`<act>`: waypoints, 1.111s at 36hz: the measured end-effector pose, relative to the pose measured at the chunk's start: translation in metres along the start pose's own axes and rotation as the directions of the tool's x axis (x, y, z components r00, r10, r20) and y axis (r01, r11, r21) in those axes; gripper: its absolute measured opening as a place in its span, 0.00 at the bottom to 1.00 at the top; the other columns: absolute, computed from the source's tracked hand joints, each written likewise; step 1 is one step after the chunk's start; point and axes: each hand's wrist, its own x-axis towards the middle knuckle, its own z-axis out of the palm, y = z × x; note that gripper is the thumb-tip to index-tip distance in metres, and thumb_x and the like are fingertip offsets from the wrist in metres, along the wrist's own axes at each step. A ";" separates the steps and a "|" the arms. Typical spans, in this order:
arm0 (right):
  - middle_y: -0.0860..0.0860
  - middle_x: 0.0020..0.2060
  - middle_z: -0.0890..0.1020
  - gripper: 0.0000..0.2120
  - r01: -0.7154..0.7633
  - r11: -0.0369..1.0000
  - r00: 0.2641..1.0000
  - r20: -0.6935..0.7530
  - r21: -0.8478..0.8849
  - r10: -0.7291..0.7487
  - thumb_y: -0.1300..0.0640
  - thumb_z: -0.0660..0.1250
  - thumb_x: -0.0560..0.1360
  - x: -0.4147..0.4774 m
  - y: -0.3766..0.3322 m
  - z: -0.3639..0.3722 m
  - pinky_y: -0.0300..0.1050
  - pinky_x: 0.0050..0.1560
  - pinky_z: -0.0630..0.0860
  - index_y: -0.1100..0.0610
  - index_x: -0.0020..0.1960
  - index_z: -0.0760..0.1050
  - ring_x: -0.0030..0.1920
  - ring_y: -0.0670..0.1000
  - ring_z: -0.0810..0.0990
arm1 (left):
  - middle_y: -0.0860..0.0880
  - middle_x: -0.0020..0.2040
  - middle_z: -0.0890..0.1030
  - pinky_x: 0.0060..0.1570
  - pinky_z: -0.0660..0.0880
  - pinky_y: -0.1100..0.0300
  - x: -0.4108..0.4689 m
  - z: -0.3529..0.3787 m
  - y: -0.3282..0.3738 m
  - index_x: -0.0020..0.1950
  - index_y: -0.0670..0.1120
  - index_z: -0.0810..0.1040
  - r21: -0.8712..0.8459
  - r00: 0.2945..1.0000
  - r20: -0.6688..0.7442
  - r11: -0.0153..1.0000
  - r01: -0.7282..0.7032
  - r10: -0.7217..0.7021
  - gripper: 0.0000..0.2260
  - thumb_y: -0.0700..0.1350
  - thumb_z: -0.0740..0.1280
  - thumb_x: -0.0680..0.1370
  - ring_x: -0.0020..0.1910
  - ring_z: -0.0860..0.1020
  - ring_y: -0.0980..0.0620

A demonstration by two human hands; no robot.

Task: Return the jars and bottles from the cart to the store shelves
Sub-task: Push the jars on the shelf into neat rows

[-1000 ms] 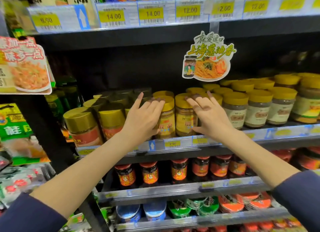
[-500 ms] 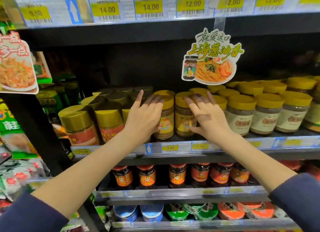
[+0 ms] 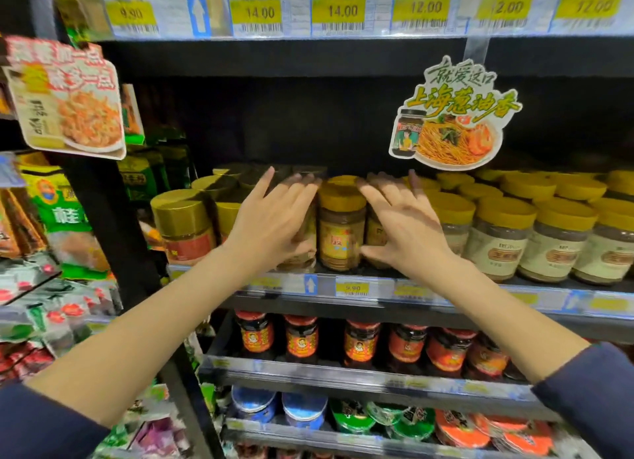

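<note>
Packed store shelf (image 3: 353, 288), jars shoulder to shoulder! Left hand (image 3: 271, 225) and right hand (image 3: 401, 228), fingers spread flat, press in on either side of the yellow-lidded jar (image 3: 341, 232) in the front row. Danger, I'd say: a hard shove topples neighbouring jars (image 3: 497, 239) backward, or a careless pull-back drags one off the lip.

Black shelf (image 3: 343, 310), gold-lidded jars (image 3: 183, 225) at left, yellow-lidded jars (image 3: 501, 246) in rows across middle and right.
</note>
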 end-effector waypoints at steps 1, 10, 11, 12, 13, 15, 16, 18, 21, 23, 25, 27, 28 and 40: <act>0.59 0.63 0.74 0.44 0.010 1.000 1.000 0.000 0.025 -0.010 0.47 0.79 0.59 0.003 -0.007 -0.001 0.58 0.72 0.48 0.59 0.70 0.65 0.66 0.61 0.70 | 0.41 0.63 0.78 0.67 0.63 0.42 -0.004 -0.002 -0.005 0.68 0.39 0.69 0.002 1.000 0.006 1.000 0.007 -0.007 0.41 0.61 0.74 0.63 0.63 0.76 0.43; 0.60 0.59 0.77 0.48 0.093 0.994 0.996 -0.017 0.048 -0.093 0.47 0.81 0.55 0.025 -0.064 0.010 0.62 0.70 0.55 0.60 0.69 0.66 0.62 0.60 0.75 | 0.41 0.62 0.78 0.66 0.64 0.41 -0.041 -0.010 -0.054 0.67 0.38 0.70 0.031 0.999 0.041 0.999 0.018 -0.019 0.45 0.60 0.78 0.58 0.62 0.77 0.43; 0.60 0.57 0.78 0.49 0.101 0.994 0.995 -0.027 0.036 -0.100 0.46 0.81 0.53 0.027 -0.068 0.013 0.63 0.68 0.57 0.61 0.68 0.67 0.60 0.60 0.77 | 0.41 0.62 0.78 0.65 0.65 0.41 -0.045 -0.010 -0.059 0.67 0.38 0.71 0.040 0.999 0.048 0.999 0.010 -0.012 0.46 0.61 0.78 0.57 0.61 0.77 0.44; 0.60 0.56 0.79 0.49 0.107 0.994 0.994 -0.035 0.024 -0.106 0.46 0.81 0.52 0.028 -0.071 0.016 0.64 0.67 0.58 0.62 0.67 0.68 0.59 0.60 0.78 | 0.41 0.62 0.78 0.65 0.65 0.40 -0.048 -0.010 -0.064 0.66 0.38 0.71 0.036 0.999 0.052 0.999 0.000 -0.002 0.46 0.61 0.78 0.56 0.61 0.77 0.44; 0.60 0.56 0.79 0.49 0.108 0.994 0.994 -0.036 0.013 -0.107 0.45 0.82 0.51 0.029 -0.075 0.018 0.63 0.67 0.59 0.62 0.67 0.69 0.58 0.60 0.78 | 0.40 0.61 0.79 0.64 0.66 0.39 -0.051 -0.010 -0.069 0.66 0.37 0.71 0.022 0.999 0.051 1.000 -0.009 0.007 0.46 0.61 0.78 0.55 0.60 0.78 0.43; 0.59 0.56 0.79 0.49 0.099 0.995 0.994 -0.035 -0.002 -0.099 0.45 0.82 0.51 0.029 -0.081 0.021 0.62 0.67 0.57 0.61 0.67 0.69 0.58 0.60 0.78 | 0.39 0.60 0.79 0.63 0.66 0.37 -0.058 -0.008 -0.076 0.65 0.36 0.72 -0.010 0.999 0.046 1.000 -0.014 0.014 0.47 0.59 0.80 0.54 0.59 0.78 0.41; 0.59 0.56 0.79 0.49 0.093 0.996 0.995 -0.033 -0.004 -0.093 0.46 0.82 0.52 0.028 -0.084 0.022 0.61 0.67 0.56 0.61 0.67 0.69 0.59 0.60 0.78 | 0.38 0.60 0.79 0.64 0.65 0.37 -0.060 -0.008 -0.079 0.66 0.36 0.71 -0.017 0.998 0.056 1.000 -0.011 0.012 0.47 0.59 0.80 0.54 0.59 0.78 0.41; 0.59 0.57 0.79 0.47 0.080 0.997 0.996 -0.026 -0.003 -0.080 0.47 0.81 0.53 0.027 -0.088 0.024 0.61 0.67 0.55 0.61 0.67 0.69 0.59 0.60 0.77 | 0.39 0.63 0.76 0.69 0.59 0.38 -0.064 -0.008 -0.082 0.69 0.37 0.67 -0.036 0.994 0.110 0.999 0.003 0.001 0.47 0.60 0.78 0.59 0.63 0.75 0.42; 0.60 0.57 0.79 0.46 0.052 0.999 0.999 -0.013 0.004 -0.052 0.48 0.82 0.52 0.025 -0.092 0.026 0.60 0.67 0.56 0.61 0.66 0.70 0.60 0.61 0.77 | 0.44 0.72 0.66 0.73 0.42 0.43 -0.065 -0.003 -0.080 0.75 0.41 0.54 -0.070 0.978 0.206 0.997 0.025 -0.010 0.45 0.61 0.71 0.68 0.71 0.65 0.47; 0.60 0.57 0.79 0.47 0.040 0.999 0.999 -0.007 -0.005 -0.040 0.49 0.82 0.51 0.025 -0.094 0.027 0.59 0.66 0.57 0.62 0.66 0.70 0.59 0.62 0.78 | 0.46 0.74 0.63 0.72 0.39 0.45 -0.064 0.001 -0.078 0.76 0.43 0.50 -0.037 0.971 0.238 0.999 0.028 -0.018 0.44 0.61 0.68 0.70 0.73 0.62 0.48; 0.60 0.57 0.79 0.47 0.032 0.999 0.999 0.001 -0.014 -0.032 0.50 0.83 0.50 0.027 -0.096 0.026 0.57 0.66 0.58 0.62 0.65 0.71 0.59 0.62 0.78 | 0.47 0.74 0.62 0.72 0.39 0.45 -0.061 0.004 -0.076 0.75 0.44 0.49 0.000 0.970 0.242 1.000 0.025 -0.025 0.43 0.62 0.67 0.71 0.73 0.62 0.48; 0.61 0.57 0.79 0.47 0.032 0.999 0.999 0.009 -0.023 -0.032 0.50 0.83 0.50 0.028 -0.097 0.026 0.57 0.66 0.59 0.62 0.65 0.71 0.59 0.62 0.78 | 0.47 0.74 0.62 0.73 0.40 0.45 -0.059 0.007 -0.075 0.75 0.44 0.50 0.021 0.969 0.245 0.999 0.031 -0.035 0.42 0.61 0.67 0.71 0.73 0.61 0.48; 0.61 0.57 0.79 0.47 0.033 0.999 0.999 0.013 -0.026 -0.033 0.51 0.83 0.50 0.028 -0.097 0.026 0.57 0.66 0.60 0.62 0.65 0.71 0.59 0.62 0.78 | 0.47 0.74 0.62 0.73 0.40 0.45 -0.057 0.007 -0.074 0.75 0.44 0.50 0.029 0.969 0.244 0.999 0.035 -0.041 0.42 0.60 0.68 0.71 0.73 0.61 0.48; 0.61 0.55 0.80 0.46 0.031 0.992 0.998 0.055 -0.121 -0.024 0.50 0.83 0.49 0.038 -0.093 0.034 0.58 0.65 0.65 0.63 0.63 0.72 0.58 0.62 0.78 | 0.45 0.72 0.66 0.73 0.46 0.46 -0.043 0.012 -0.066 0.74 0.43 0.55 0.032 0.970 0.229 0.997 0.076 -0.081 0.38 0.56 0.69 0.73 0.72 0.64 0.45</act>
